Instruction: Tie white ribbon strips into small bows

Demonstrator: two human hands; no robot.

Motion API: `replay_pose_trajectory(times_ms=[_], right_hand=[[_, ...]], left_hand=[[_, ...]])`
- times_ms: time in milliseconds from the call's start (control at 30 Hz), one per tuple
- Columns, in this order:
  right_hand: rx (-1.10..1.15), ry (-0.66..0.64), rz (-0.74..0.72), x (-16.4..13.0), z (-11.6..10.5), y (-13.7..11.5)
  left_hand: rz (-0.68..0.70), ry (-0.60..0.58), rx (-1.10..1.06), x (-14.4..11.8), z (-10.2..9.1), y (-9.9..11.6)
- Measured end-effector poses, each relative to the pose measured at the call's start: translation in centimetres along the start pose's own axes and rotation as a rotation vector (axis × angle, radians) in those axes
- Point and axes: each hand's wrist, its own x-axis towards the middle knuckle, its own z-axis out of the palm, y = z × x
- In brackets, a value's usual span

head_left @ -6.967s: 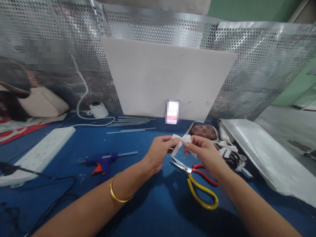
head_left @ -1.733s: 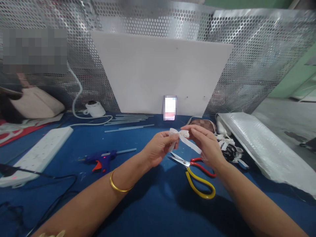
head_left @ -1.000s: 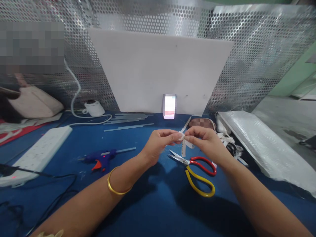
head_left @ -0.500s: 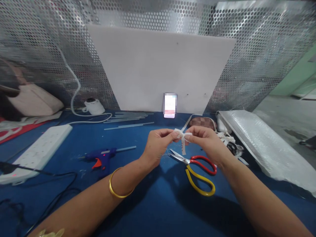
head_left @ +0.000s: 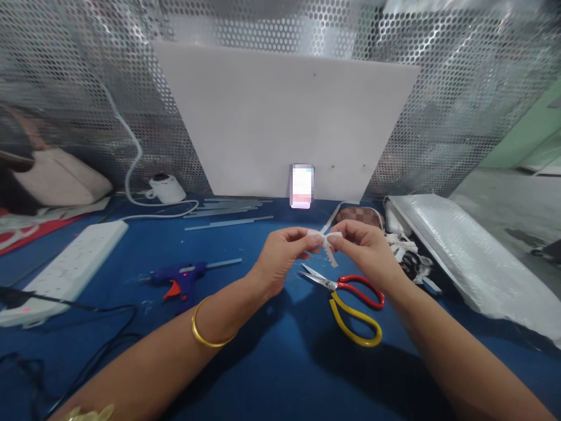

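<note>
On the blue tabletop (head_left: 272,362), scissors (head_left: 350,301) lie near; above them left hand (head_left: 280,260) and right hand (head_left: 366,251) pinch a white ribbon bow (head_left: 325,241), 1 loop each, keeping its shape

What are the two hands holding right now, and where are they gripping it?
A small white ribbon bow, pinched between both hands: the left hand grips its left loop, the right hand its right loop. A tail hangs below the middle.
</note>
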Motion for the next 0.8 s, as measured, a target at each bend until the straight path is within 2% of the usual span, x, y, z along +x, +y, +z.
replay_pose_trajectory(times_ms=[200,367,500,667,800], right_hand=[[0.049,0.012,0.022,0.12,-0.43,-0.02],[0.090,-0.028,0.023,0.19,-0.51,0.15],[-0.016,-0.004,-0.054,0.09,-0.08,0.07],[-0.258,0.098,-0.280,-0.16,0.01,0.25],[-0.323,0.064,-0.304,-0.17,-0.15,0.28]], left_hand=[[0.009,0.057,-0.002,0.18,0.13,-0.23],[-0.029,0.008,-0.056,-0.02,0.23,-0.28],[-0.052,-0.020,-0.052,-0.19,0.42,-0.35],[-0.044,-0.056,-0.005,-0.08,0.38,-0.36],[-0.008,-0.021,0.072,-0.04,0.23,-0.34]])
